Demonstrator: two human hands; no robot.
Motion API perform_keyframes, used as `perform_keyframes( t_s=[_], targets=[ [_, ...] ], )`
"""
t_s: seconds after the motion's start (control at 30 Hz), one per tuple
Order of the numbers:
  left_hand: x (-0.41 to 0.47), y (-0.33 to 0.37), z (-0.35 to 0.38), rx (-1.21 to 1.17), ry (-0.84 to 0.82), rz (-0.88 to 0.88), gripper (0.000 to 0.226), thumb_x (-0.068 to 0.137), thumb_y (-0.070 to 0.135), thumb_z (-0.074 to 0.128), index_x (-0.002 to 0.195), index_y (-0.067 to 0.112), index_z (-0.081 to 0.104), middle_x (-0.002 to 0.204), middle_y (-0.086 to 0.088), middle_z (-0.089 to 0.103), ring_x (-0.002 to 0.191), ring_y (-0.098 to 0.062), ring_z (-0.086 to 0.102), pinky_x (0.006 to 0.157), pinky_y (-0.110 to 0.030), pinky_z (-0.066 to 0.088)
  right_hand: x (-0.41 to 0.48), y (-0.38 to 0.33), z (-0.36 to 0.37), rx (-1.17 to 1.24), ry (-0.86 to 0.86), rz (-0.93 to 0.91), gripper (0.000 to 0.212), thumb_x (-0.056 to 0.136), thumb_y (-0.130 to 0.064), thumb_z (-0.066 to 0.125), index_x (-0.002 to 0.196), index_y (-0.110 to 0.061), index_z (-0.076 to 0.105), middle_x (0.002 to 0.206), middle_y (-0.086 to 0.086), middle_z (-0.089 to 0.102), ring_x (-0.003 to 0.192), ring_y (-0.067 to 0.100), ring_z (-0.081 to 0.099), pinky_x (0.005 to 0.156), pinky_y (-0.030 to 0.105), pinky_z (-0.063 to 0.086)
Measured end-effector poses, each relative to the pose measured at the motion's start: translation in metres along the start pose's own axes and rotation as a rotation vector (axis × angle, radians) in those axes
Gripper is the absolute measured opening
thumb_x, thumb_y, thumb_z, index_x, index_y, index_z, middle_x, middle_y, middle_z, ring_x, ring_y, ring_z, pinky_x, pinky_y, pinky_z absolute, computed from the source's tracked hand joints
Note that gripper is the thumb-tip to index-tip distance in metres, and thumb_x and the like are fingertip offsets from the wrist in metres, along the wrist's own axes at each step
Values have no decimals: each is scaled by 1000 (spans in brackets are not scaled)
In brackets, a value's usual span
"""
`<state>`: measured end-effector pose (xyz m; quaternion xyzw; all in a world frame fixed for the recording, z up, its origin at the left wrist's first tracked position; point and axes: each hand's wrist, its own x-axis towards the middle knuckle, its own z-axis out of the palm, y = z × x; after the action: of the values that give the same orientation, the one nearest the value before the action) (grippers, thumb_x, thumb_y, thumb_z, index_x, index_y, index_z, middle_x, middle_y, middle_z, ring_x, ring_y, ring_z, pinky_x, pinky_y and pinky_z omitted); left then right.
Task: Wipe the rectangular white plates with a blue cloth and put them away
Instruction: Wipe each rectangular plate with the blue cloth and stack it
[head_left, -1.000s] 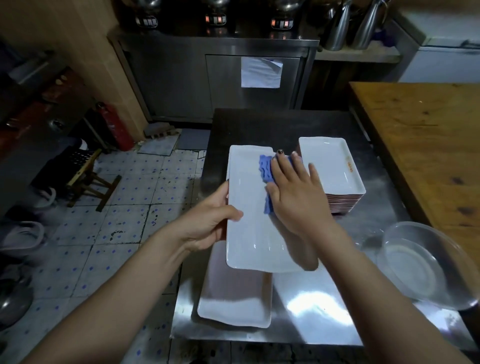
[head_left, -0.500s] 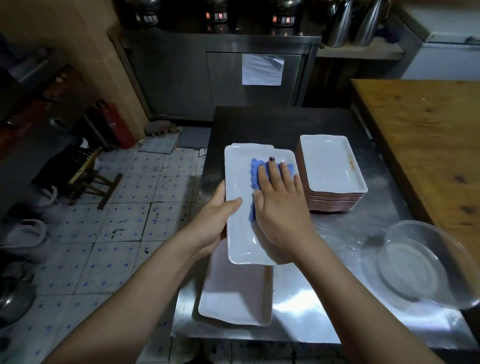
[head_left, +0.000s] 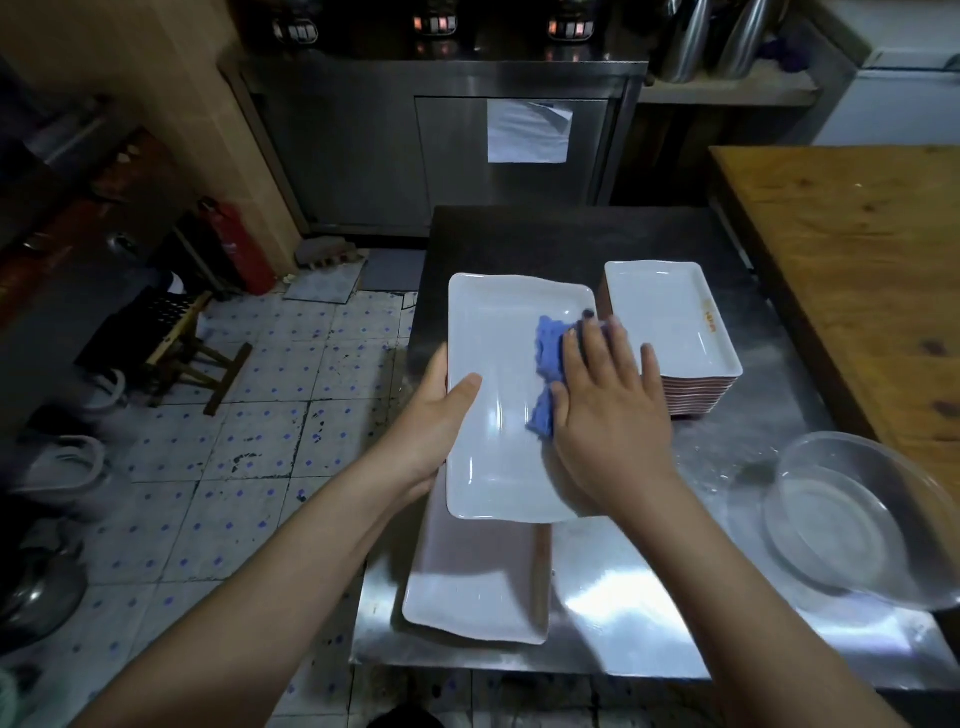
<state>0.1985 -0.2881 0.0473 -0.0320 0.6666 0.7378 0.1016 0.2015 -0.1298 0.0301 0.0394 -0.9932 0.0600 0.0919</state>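
Tiled floor with blue dots, from 7 to 10 o'clock. Steel desk from centre down to 5 o'clock, glare on its near end. Wooden desk at 2 o'clock, just beside the steel one's right edge. Steel cabinet at 12 o'clock, a white paper sheet stuck on its door; any writing on it too faint to read.

White rectangular plate at centre, held up over the desk's left side, long axis running 12 to 6. Second plate at 6 o'clock of it, flat on the desk, its far end hidden under the held one. Stack of plates at 2 o'clock of the held plate, reddish undersides showing at the edges. Clear bowl at 4 o'clock, well apart from the stack.

Left hand at the held plate's 9 o'clock rim: grip clamped on it, thumb on top, fingers underneath. Right hand on the plate's right half: grip apart, fingers straight and spread, pressing the blue cloth flat onto the plate, dark polish on one nail. Cloth bunched, showing at 10 o'clock of that hand.

Small red-orange mark near the right rim of the stack's top plate, too small to read.
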Motion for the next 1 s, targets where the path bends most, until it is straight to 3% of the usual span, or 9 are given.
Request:
perform_keyframes(
  t_s=[0.17,0.27,0.33,0.43,0.57,0.67,0.8,0.9,1.0],
  targets=[
    [4,5,-5,63,82,-4,28,99,14,40,120,31,44,104,8,63,87,-11,63,65,-22,55,-18,-8,7,56,-81,-111,60,97,-37,5,151,-10,6,159,11,-4,145,26,-12,114,36,-14],
    [4,3,-11,110,101,-41,19,98,20,42,110,34,47,98,6,64,79,-9,65,57,-22,54,-51,-19,12,155,-194,-193,61,94,-41,6,150,-19,-4,159,3,-9,141,15,-24,109,30,-22],
    [2,-2,-9,108,84,-64,20,99,17,41,108,33,48,103,4,63,86,-13,64,68,-29,55,-38,-13,13,94,-190,-188,58,99,-41,9,150,-21,-8,159,1,-11,144,14,-19,113,36,-16],
    [-1,-4,0,127,91,-69,24,98,12,42,113,30,47,109,3,63,98,-19,63,83,-37,54,3,-6,4,52,-83,-89,55,101,-37,12,152,-18,6,160,2,-1,146,19,-7,117,42,-5],
    [5,3,-3,118,148,-39,23,96,10,43,111,26,50,99,6,65,85,-12,65,61,-23,56,0,-16,1,164,-56,-75,53,101,-33,14,150,-12,20,159,6,11,147,21,0,116,38,0],
    [5,5,-9,141,173,-46,25,97,10,41,117,23,49,97,5,64,80,-13,65,56,-22,54,-38,-29,6,193,-98,-164,59,95,-35,16,149,-12,25,158,8,17,146,24,9,115,37,-1],
    [-5,-5,-5,173,122,-69,29,97,9,40,123,20,48,109,-3,63,93,-20,63,73,-32,55,-9,-10,7,90,-89,-133,54,101,-33,17,151,-16,10,160,1,6,146,19,-1,116,43,-3],
    [-8,-4,-5,202,75,-75,27,97,13,42,121,23,50,101,2,65,79,-11,67,57,-23,52,18,2,2,121,-108,-9,56,101,-36,18,152,-15,5,160,0,2,146,18,-7,116,41,-4],
    [-4,3,-15,190,138,-49,24,95,11,43,108,29,53,92,7,66,69,-7,67,51,-20,51,-9,-8,9,139,-123,-87,58,100,-42,14,152,-17,5,160,-2,-2,145,17,-13,116,40,-5]
  ],
)
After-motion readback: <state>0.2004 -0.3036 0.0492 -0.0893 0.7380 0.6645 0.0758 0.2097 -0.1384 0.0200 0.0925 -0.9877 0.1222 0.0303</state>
